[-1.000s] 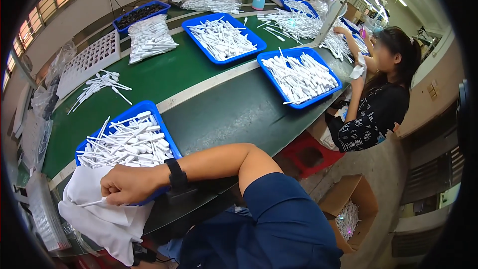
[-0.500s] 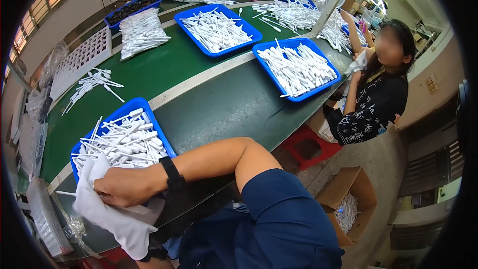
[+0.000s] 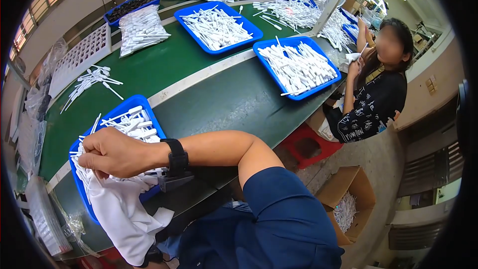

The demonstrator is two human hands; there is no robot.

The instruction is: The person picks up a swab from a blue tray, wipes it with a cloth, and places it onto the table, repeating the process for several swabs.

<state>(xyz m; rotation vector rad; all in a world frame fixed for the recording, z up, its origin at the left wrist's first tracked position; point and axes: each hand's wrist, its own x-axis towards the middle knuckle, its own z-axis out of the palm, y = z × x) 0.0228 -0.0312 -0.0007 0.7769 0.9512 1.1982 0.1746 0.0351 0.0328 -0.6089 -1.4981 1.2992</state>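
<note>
My right hand (image 3: pixel 117 153), a dark watch on its wrist, is closed in a pinch above a blue tray (image 3: pixel 158 128) at the near left. White plastic sticks with thicker paddle-like ends (image 3: pixel 137 123) fill this tray. Just below my right fingertips a white cloth (image 3: pixel 122 214) hangs over the tray's near side, touching them. What the fingers pinch is hidden. My left forearm enters at the bottom left, and the cloth covers the left hand, so its fingers do not show.
Two more blue trays of white sticks (image 3: pixel 214 27) (image 3: pixel 298 67) stand farther along the bench (image 3: pixel 209 104). A loose pile (image 3: pixel 92 83), a bagged bundle (image 3: pixel 142 30) and a perforated white board (image 3: pixel 82 60) lie left. A person (image 3: pixel 373 94) sits right, near a cardboard box (image 3: pixel 361 194).
My right hand has lifted up and slightly left, off the cloth's middle. The cloth has shifted right and hangs lower. At right, the other person's hands have moved.
</note>
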